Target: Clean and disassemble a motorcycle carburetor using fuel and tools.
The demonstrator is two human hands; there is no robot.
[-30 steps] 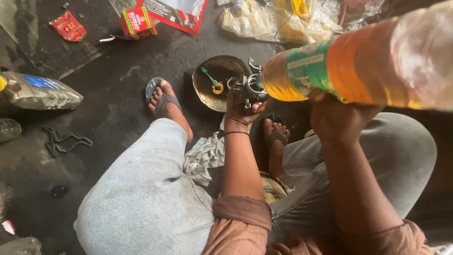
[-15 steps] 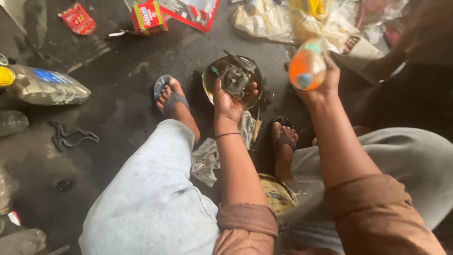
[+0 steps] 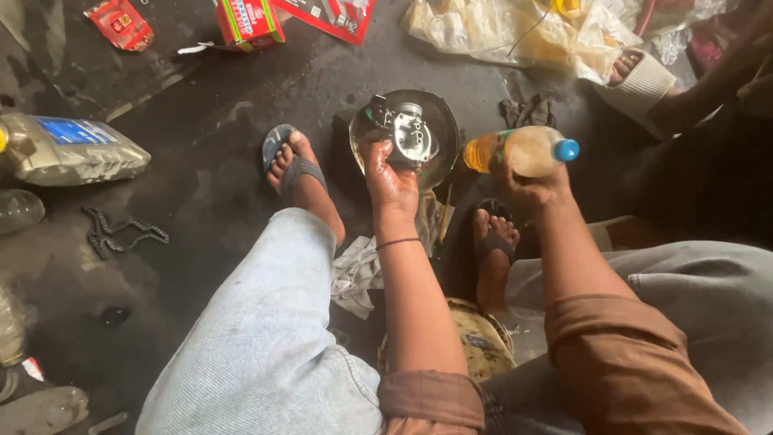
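Lowered now, right hand (image 3: pixel 527 187) holds bottle (image 3: pixel 519 150) sideways above oily floor (image 3: pixel 201 185).

The floor (image 3: pixel 209 153) is dark, stained concrete, wet-looking and streaked with grime, lit by soft daylight without hard shadows. Taking the short length of black chain (image 3: pixel 121 234) as the landmark: a grey plastic jug (image 3: pixel 72 153) lies on its side just above it, red cartons (image 3: pixel 250 20) and a red packet (image 3: pixel 121 22) lie farther up, and crumpled clear plastic sheeting (image 3: pixel 515 32) lies far across at the upper right. A white rag (image 3: pixel 358 274) lies to the chain's right.
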